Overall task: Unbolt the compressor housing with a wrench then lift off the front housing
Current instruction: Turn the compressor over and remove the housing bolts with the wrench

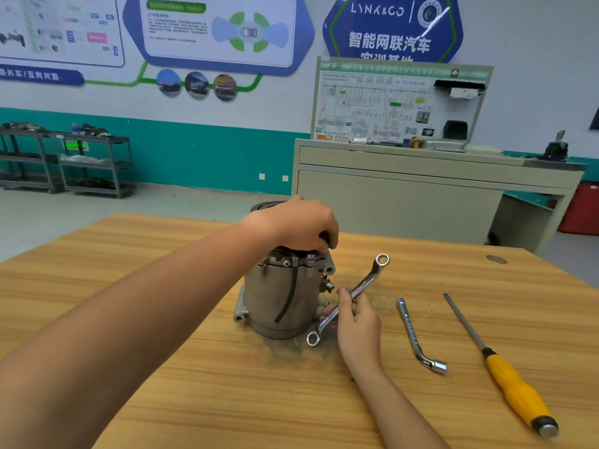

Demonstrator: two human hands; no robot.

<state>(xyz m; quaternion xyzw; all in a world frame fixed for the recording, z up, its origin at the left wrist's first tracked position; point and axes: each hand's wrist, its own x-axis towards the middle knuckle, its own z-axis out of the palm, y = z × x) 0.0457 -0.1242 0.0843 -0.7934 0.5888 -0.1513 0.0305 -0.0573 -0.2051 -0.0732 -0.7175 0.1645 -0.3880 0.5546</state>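
timber-grain table [194, 384] fills the near view. nearest on the right lies a yellow-handled screwdriver [515, 388], and just beyond it an l-shaped socket wrench [413, 332]; both lie loose, apart from each other and from the work.

further in, the right hand [356, 322] is closed round the middle of a double-ended ring wrench [353, 294], which is tilted with 1 ring down near the table and the other up in the air. neither ring sits on a bolt.

just left of that hand the compressor [278, 299] stands upright on its end at the middle of the table, a black cable hanging down its side. the left hand [301, 225] is on its top, fingers curled down over the upper rim and gripping it. the front housing looks still seated, with a bolt head [287, 263] showing under the fingers, so unbolting seems not yet begun.

risks, as i judge them: the body stands on a small base, so a hard pull on the wrench could tip or spin it if the top grip slackens. a ring set only partly on a head could slip, round the bolt and knock the knuckles, since the left fingers sit close to the bolts.

behind the table stand a grey cabinet [405, 202] with a wiring board [389, 102], and shelving [81, 163] on the far left.
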